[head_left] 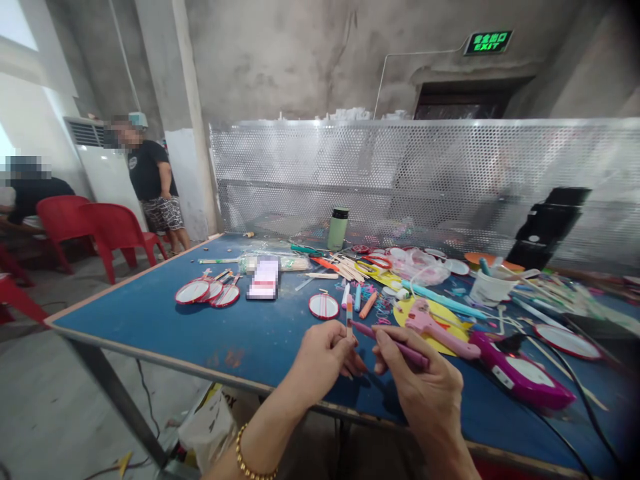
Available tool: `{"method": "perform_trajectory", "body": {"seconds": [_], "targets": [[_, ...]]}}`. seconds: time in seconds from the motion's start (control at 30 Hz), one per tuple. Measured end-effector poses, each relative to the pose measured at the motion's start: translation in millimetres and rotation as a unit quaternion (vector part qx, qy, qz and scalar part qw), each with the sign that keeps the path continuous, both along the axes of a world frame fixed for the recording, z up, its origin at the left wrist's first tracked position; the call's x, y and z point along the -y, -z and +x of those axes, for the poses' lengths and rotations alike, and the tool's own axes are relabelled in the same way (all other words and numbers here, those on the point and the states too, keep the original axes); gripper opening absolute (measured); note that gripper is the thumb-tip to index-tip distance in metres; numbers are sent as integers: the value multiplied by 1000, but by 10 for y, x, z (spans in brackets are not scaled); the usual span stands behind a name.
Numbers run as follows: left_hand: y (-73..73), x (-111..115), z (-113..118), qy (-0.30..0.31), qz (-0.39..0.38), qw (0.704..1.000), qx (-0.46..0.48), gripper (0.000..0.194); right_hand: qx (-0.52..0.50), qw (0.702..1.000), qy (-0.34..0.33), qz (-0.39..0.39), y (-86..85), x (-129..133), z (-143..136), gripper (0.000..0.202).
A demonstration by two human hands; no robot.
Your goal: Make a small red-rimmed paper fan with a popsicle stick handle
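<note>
Near the front edge of the blue table, my left hand [327, 357] pinches a small flat stick [349, 313] upright, its upper part coloured in bands. My right hand [420, 373] grips a purple marker [407, 351] like a pen, its tip pointing left at the stick. Whether the tip touches the stick is too small to tell. Just beyond my hands lie a round white disc with a red rim [324, 307], an orange marker [369, 305] and a blue marker [358, 297].
On the blue table [150, 317] are red-rimmed discs [193, 291], a phone [263, 279], a green bottle [338, 229], a pink glue gun [435, 328], a magenta device [525, 373] with cables, and a white cup [490, 289]. A perforated metal panel [310, 160] stands behind. A person [153, 173] stands left.
</note>
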State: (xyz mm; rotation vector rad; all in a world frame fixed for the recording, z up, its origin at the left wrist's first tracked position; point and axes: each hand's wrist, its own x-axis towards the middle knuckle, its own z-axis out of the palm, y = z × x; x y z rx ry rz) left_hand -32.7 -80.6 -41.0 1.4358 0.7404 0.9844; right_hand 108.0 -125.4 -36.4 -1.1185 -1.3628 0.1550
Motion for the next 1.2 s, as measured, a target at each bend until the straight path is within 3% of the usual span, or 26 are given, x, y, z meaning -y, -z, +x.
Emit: {"method": "perform_trajectory", "body": {"seconds": [1.2], "targets": [[-15,-7,2,6,-3,1000,-2,23,17,1000,3,-16,4,32,17,21]]}}
